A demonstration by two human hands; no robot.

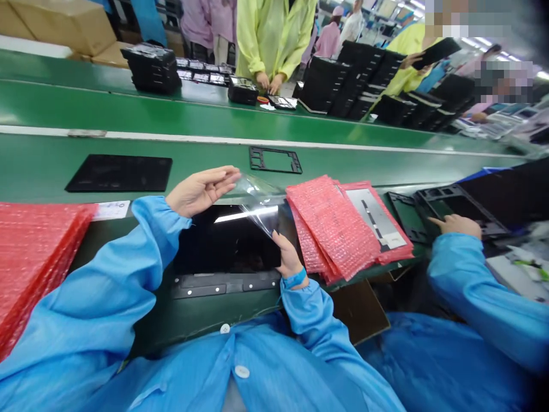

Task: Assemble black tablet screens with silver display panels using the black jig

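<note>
A dark glossy screen panel (pixel 214 246) lies in front of me on the green bench, its lower edge against a grey-black strip (pixel 227 286) with white dots. Clear film (pixel 261 200) rises over the panel's upper right part. My left hand (pixel 203 190) is above the panel's upper left, fingertips pinched on the film's upper corner. At the panel's right edge, my right hand (pixel 288 256) has thumb and finger on the film's lower end. A blue band circles my right wrist.
Pink bubble-wrap sleeves (pixel 334 229) lie right of the panel, more (pixel 38 252) at far left. Behind are a black panel (pixel 122 173) and black frame (pixel 275 160). A co-worker's hand (pixel 461 225) touches frames at right. People stand across the line beside black stacks (pixel 323 83).
</note>
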